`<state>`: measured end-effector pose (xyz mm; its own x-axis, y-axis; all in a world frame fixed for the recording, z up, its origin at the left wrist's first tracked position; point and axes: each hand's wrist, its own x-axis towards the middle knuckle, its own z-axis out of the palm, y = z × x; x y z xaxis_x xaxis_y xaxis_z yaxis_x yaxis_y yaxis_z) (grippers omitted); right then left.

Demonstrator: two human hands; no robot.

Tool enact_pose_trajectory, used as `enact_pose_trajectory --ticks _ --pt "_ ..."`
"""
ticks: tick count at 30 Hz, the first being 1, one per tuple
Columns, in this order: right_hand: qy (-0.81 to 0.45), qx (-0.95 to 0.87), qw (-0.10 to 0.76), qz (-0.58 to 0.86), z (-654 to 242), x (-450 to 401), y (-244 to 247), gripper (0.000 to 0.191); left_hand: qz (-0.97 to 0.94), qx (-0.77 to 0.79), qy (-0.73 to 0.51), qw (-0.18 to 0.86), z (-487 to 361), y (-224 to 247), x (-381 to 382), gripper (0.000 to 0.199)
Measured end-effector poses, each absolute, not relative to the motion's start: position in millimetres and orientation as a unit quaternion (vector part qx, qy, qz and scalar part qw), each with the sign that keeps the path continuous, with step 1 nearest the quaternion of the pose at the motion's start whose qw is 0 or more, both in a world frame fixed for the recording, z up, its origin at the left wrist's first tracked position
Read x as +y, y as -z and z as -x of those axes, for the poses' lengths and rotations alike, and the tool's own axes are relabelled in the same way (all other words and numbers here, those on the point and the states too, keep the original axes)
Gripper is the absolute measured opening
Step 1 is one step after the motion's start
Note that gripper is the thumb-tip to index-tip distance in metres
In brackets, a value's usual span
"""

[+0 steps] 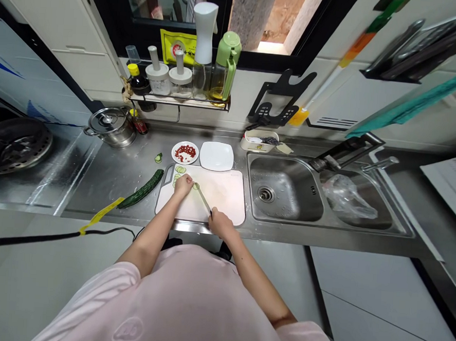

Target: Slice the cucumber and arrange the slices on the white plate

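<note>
My right hand [220,223] grips the handle of a knife [203,200], whose blade points up and left across the white cutting board [226,196]. A pale green cucumber slice [196,186] is at the blade's tip. Close to the tip on the left, my left hand [183,185] is closed with its fingertips together; what they hold, if anything, is too small to make out. Several cucumber slices [180,169] lie at the board's upper left, partly hidden by that hand. A long, dark green cucumber [142,190] rests on the steel counter left of the board.
Behind the board stand a plate of chopped red pieces [185,146] and a white square dish [216,156]. A cucumber end [158,158] lies on the counter. Left is a lidded pot [112,127]; right is a sink [286,189]. A shelf [180,101] holds bottles and jars.
</note>
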<state>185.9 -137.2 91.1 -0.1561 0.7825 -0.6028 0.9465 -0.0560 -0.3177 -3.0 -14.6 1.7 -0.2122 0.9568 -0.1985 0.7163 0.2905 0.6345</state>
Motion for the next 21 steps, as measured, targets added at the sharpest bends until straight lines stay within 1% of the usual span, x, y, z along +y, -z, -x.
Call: enact_pose_trajectory --ticks 21 --pt "0.342 0.681 0.134 -0.634 -196 -154 -95 0.022 -0.559 0.75 -0.206 0.287 4 -4 -16 0.008"
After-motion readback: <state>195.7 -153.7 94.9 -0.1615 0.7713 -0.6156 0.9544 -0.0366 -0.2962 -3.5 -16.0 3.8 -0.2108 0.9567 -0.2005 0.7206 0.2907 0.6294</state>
